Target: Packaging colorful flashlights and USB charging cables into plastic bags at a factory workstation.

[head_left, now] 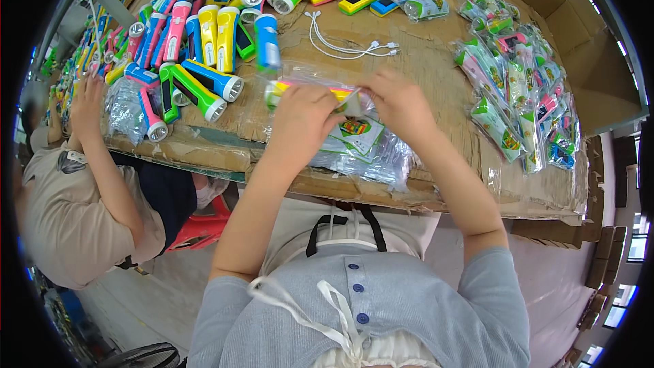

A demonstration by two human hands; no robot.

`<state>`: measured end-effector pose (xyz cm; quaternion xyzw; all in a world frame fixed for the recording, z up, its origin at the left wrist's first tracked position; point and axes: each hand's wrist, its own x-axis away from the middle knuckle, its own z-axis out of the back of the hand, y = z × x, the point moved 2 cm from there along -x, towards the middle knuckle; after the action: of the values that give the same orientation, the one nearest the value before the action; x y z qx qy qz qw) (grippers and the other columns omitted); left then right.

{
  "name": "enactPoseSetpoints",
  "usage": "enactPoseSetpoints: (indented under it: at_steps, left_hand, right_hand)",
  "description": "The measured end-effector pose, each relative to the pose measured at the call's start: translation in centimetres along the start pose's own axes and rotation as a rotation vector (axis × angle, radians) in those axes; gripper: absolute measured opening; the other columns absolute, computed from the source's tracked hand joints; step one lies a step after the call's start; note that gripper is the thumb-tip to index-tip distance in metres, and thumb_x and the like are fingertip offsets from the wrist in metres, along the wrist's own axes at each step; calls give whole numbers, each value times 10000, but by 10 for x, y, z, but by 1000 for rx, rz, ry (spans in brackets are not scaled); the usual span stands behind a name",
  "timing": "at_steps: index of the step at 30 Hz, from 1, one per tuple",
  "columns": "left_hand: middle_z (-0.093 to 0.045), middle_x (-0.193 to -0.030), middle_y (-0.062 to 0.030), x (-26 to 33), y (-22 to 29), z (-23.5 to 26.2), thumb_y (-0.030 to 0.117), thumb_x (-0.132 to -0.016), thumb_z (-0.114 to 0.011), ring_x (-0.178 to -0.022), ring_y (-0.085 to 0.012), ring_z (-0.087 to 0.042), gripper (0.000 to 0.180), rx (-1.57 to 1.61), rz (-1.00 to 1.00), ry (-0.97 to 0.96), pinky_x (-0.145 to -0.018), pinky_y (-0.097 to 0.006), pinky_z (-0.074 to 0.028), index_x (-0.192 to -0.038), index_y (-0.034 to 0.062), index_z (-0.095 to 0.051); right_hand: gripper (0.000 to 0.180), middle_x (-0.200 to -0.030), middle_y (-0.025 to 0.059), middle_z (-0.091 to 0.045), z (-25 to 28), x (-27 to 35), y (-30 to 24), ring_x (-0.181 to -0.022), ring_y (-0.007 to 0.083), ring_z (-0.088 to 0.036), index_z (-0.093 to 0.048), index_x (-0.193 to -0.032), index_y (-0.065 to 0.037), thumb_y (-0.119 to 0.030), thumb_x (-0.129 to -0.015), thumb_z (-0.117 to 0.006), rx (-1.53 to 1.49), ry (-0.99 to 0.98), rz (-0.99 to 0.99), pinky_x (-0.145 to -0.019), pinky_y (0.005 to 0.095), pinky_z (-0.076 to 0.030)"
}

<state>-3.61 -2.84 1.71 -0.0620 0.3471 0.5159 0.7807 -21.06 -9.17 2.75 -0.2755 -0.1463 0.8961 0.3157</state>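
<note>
My left hand (303, 119) is closed on a pink and yellow flashlight (320, 88) that lies sideways in a clear plastic bag. At the right end of that bag my right hand (398, 103) pinches the plastic edge; its fingertips are partly hidden. Just below the hands, a stack of clear printed bags (371, 160) lies by the table's front edge. A blue flashlight (267, 42), slightly blurred, stands beyond my left hand. White charging cables (340, 49) lie loose farther back.
Many colourful flashlights (226, 37) are heaped at the back left. Bagged flashlights (521, 92) pile up on the right of the cardboard-covered table (436, 102). One bagged flashlight (427, 8) lies at the back. A co-worker (88, 211) sits on the left, a hand over the table.
</note>
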Motion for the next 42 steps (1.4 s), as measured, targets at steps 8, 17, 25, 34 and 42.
enactPoseSetpoints:
  at_steps: [8, 17, 25, 34, 42]
  left_hand:
    - [-581, -933, -98, -31, 39, -7, 148, -743, -655, -945, -317, -514, 197, 60, 24, 143, -803, -427, -381, -903, 52, -593]
    - [-543, -914, -26, -55, 71, -21, 141, -698, -663, -929, -223, -503, 169, 99, -367, -116, -863, -436, -351, -841, 114, -578]
    - [-544, -883, -46, -73, 2, -47, 95, -724, -618, -926, -230, -524, 116, -206, -415, -135, -868, -431, -357, -810, 96, -539]
    - [-575, -861, -99, -40, -27, -71, 62, -794, -578, -822, -278, -547, 91, 277, 48, -89, -788, -389, -378, -879, 44, -549]
    - [-574, -810, -117, -32, -30, -76, 58, -816, -562, -749, -278, -552, 51, 383, 219, -152, -679, -359, -405, -851, 21, -566]
  right_hand:
    - [377, -843, 159, -601, 3, 29, -3, -783, 337, -602, -432, -1139, -36, -1, -787, -563, -252, 302, -168, -649, 388, -476]
    - [344, -841, 166, -619, 24, 76, -6, -793, 330, -621, -391, -1086, -42, -22, -801, -583, -372, 254, -271, -678, 385, -490]
    - [299, -920, 122, -607, 117, 172, 52, -884, 272, -598, -543, -1078, -59, -100, -788, -606, 283, 419, -710, -767, 378, -471]
    - [695, -1438, 119, -287, 100, 176, 109, -1337, 353, -227, -429, -1325, -277, -449, -705, -691, 884, 4, -694, -1038, 592, -195]
    - [744, -1415, 106, -336, 131, 171, 203, -1295, 316, -317, -401, -1349, -303, -472, -686, -694, 756, 108, -677, -972, 597, -274]
